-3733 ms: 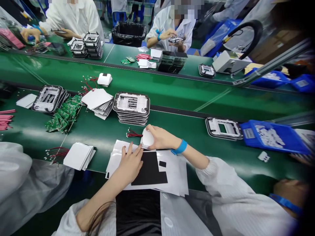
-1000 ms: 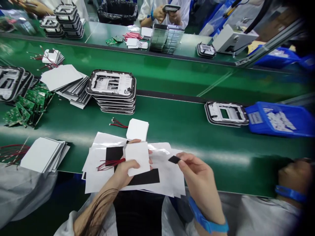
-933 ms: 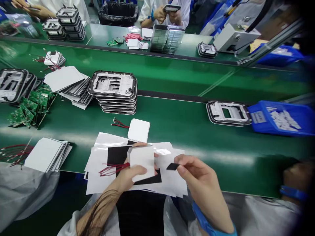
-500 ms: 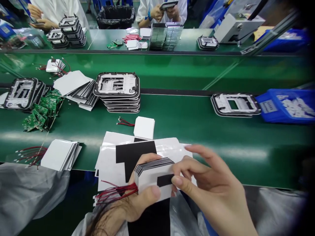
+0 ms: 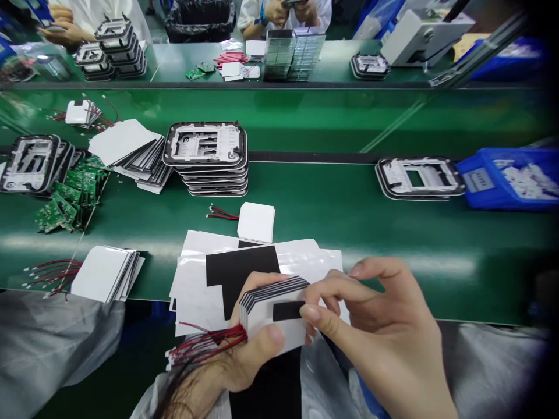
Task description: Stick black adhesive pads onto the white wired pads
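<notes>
My left hand [image 5: 244, 355] is wrapped round a stack of white panels [image 5: 262, 326] with dark edges, its thumb on the front face. Red and black wires [image 5: 205, 343] trail from the stack's left side. On the front panel lies a small black strip [image 5: 288, 311]. My right hand [image 5: 371, 314] pinches the right end of this strip between thumb and index finger, at the stack's right edge. White sheets [image 5: 196, 308] with a black piece [image 5: 240, 267] lie on the table behind the hands.
Beyond the sheets is a small wired white stack [image 5: 256, 222]. Framed housings [image 5: 205, 145], white panels [image 5: 122, 142] and green circuit boards [image 5: 65, 206] stand at the left. Another housing [image 5: 419, 177] and a blue bin [image 5: 515, 177] are at the right. Two people sit opposite.
The black strip has shifted slightly left on the front panel, and my right thumb with it. The fingers of my right hand have curled a little. The view has tilted slightly downward.
</notes>
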`<state>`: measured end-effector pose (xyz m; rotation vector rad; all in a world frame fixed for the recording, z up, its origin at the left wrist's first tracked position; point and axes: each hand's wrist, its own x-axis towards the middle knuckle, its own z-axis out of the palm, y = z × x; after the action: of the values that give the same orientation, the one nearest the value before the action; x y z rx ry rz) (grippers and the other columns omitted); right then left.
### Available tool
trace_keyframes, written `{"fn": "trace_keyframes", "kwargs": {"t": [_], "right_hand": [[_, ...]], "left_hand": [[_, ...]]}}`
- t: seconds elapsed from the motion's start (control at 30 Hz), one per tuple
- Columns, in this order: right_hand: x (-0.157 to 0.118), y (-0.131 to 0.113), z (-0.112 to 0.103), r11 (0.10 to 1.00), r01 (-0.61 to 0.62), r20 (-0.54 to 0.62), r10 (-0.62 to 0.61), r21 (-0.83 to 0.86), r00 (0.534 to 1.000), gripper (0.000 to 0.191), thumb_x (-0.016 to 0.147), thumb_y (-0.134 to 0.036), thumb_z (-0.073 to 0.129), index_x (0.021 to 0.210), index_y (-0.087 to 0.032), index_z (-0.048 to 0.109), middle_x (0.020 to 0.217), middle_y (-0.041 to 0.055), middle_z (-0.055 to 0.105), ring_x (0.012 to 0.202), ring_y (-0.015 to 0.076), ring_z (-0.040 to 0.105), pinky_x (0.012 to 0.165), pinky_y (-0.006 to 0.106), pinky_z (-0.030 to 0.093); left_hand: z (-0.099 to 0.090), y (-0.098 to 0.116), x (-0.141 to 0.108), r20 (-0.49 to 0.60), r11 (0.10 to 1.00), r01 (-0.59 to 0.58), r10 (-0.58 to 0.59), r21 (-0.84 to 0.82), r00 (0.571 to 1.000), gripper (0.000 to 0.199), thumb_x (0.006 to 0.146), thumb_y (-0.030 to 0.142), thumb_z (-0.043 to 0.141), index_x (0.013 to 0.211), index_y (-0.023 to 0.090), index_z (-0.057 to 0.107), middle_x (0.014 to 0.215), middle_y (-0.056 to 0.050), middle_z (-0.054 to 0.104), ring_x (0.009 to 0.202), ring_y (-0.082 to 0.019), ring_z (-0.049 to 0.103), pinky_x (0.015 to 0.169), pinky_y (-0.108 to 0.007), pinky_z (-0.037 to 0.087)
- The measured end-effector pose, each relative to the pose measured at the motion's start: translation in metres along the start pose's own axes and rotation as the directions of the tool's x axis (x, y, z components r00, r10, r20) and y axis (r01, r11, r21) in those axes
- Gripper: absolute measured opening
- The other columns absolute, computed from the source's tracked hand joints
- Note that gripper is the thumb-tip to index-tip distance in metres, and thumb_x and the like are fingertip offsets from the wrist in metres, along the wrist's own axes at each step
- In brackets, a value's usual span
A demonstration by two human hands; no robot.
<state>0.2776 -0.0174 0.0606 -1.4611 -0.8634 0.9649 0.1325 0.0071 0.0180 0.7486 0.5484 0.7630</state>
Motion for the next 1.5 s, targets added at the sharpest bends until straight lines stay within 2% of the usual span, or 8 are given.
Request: {"fn": "trace_keyframes", "kwargs": {"t": [0.17,0.3,0.47,0.77,1.07,1.2,1.5], "right_hand": [[0.006,0.002,0.001,0.999,0.027,-0.031,-0.028,-0.039,0.999,0.037,0.070,-0.027,0.079,0.081,-0.029,0.043,0.061,-0.0040,0.063,0.050,0.0146,0.050,0.041,0.026,0.047],[0.009,0.001,0.002,0.999,0.008,-0.042,-0.011,-0.054,0.999,0.038,0.068,-0.030,0.079,0.079,-0.029,0.043,0.060,-0.0038,0.062,0.050,0.0153,0.049,0.040,0.027,0.046],[0.009,0.003,0.003,0.999,0.022,0.013,-0.022,-0.036,1.000,0.039,0.072,-0.029,0.078,0.082,-0.030,0.040,0.059,-0.0057,0.066,0.052,0.0149,0.048,0.041,0.024,0.046],[0.006,0.005,0.003,0.999,0.028,0.035,-0.027,-0.039,0.999,0.039,0.073,-0.028,0.077,0.083,-0.031,0.039,0.061,-0.0064,0.067,0.053,0.0150,0.047,0.043,0.024,0.048],[0.002,0.010,0.002,0.999,0.029,0.052,-0.027,-0.041,0.998,0.038,0.077,-0.024,0.074,0.086,-0.030,0.037,0.063,-0.0048,0.068,0.056,0.0167,0.047,0.043,0.026,0.049],[0.001,0.012,0.003,0.996,0.054,0.040,-0.052,-0.065,0.998,0.038,0.078,-0.024,0.073,0.086,-0.030,0.037,0.064,-0.0054,0.067,0.058,0.0168,0.047,0.050,0.029,0.047],[-0.001,0.016,0.004,0.994,0.083,0.010,-0.082,-0.075,0.997,0.039,0.077,-0.018,0.073,0.088,-0.030,0.037,0.068,-0.0057,0.066,0.059,0.0157,0.048,0.058,0.030,0.047]], "left_hand": [[0.003,-0.002,0.002,-0.044,0.996,0.042,-0.046,-0.083,0.998,0.039,0.081,0.039,0.066,0.115,0.025,0.053,0.092,-0.003,0.069,0.078,-0.019,0.066,0.076,-0.036,0.055],[0.003,-0.003,0.003,-0.091,0.997,0.059,-0.064,-0.047,0.994,0.041,0.080,0.039,0.065,0.115,0.024,0.052,0.099,-0.006,0.068,0.080,-0.021,0.067,0.080,-0.039,0.055],[0.002,-0.003,0.002,-0.087,0.996,0.066,-0.071,-0.055,0.994,0.041,0.080,0.039,0.065,0.115,0.024,0.050,0.094,-0.006,0.069,0.078,-0.021,0.067,0.077,-0.039,0.055],[0.002,-0.005,0.002,-0.098,0.997,0.056,-0.060,-0.043,0.993,0.041,0.080,0.040,0.065,0.115,0.023,0.051,0.090,-0.005,0.069,0.077,-0.021,0.066,0.076,-0.039,0.054],[-0.001,-0.004,0.001,-0.131,0.990,0.026,-0.008,0.136,0.991,0.038,0.084,0.041,0.060,0.116,0.023,0.053,0.089,-0.003,0.069,0.078,-0.021,0.066,0.081,-0.037,0.051],[-0.001,-0.004,0.001,-0.172,0.972,0.015,0.026,0.235,0.985,0.036,0.085,0.041,0.059,0.115,0.023,0.056,0.098,-0.004,0.069,0.090,-0.022,0.064,0.089,-0.037,0.047],[0.003,-0.003,0.001,-0.238,0.974,0.020,0.035,0.224,0.971,0.030,0.083,0.039,0.063,0.111,0.027,0.061,0.102,-0.001,0.070,0.095,-0.021,0.062,0.086,-0.032,0.046]]}}
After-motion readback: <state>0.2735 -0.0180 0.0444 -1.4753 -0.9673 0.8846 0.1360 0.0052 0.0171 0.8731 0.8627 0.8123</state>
